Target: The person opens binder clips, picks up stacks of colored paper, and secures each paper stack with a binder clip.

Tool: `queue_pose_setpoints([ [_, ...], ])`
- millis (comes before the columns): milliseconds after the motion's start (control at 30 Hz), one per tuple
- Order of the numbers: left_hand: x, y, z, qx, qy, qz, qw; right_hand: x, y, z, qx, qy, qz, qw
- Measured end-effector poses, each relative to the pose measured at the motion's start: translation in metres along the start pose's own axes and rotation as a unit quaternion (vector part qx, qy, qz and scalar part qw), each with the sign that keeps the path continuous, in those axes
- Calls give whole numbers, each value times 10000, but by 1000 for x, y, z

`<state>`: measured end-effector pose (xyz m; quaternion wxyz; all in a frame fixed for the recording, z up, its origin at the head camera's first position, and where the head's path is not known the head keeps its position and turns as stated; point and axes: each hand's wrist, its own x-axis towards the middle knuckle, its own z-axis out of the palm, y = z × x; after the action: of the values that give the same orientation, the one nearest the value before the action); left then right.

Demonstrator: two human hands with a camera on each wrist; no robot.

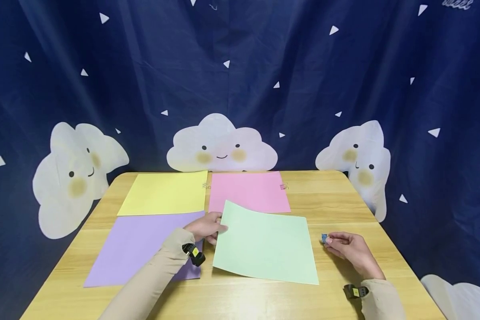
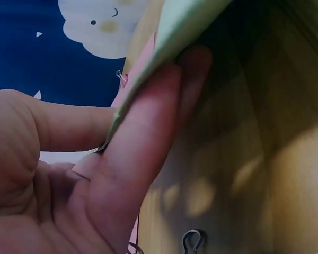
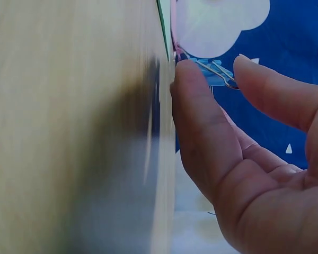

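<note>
My left hand (image 1: 204, 226) pinches the left edge of a pale green sheet (image 1: 266, 244), thumb on top and fingers underneath. That edge is raised off the table, and the sheet bows slightly. In the left wrist view the green sheet (image 2: 188, 26) passes between thumb and fingers. To the right of the sheet, my right hand (image 1: 354, 251) holds a small blue binder clip (image 1: 324, 238) between thumb and fingertips, low over the table. The right wrist view shows the wire handles of the blue binder clip (image 3: 214, 71) between thumb and forefinger.
A yellow sheet (image 1: 164, 193) and a pink sheet (image 1: 248, 191) lie at the back of the wooden table (image 1: 316, 193). Wire clip handles (image 1: 206, 185) show at the yellow sheet's right edge, and others (image 1: 284, 186) at the pink one's. A purple sheet (image 1: 136, 249) lies front left.
</note>
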<state>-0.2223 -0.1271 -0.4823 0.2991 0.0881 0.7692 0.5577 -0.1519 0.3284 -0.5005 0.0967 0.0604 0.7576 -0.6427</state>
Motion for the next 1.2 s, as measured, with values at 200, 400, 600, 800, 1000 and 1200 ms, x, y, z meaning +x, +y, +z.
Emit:
queue_pose_setpoints([
  [200, -2, -10, 1, -417, -77, 42, 9991, 1, -1, 0, -42, -12, -14, 10000],
  [400, -4, -22, 6, -930, 97, 254, 9953, 1, -2, 2, -114, 53, -6, 9999],
  [600, -4, -33, 14, -1265, 573, 153, 9902, 0, -3, 3, -134, 50, -26, 9999],
  [800, -3, -42, 19, -1604, 719, 232, 9842, 0, -5, 4, -29, 40, -22, 10000],
  [1000, -6, -41, 18, -1826, 726, 333, 9799, 1, -11, 5, -63, 124, -43, 9999],
  [1200, -9, -37, 8, -1967, 848, 511, 9755, 4, -26, 4, -164, 78, -177, 9997],
])
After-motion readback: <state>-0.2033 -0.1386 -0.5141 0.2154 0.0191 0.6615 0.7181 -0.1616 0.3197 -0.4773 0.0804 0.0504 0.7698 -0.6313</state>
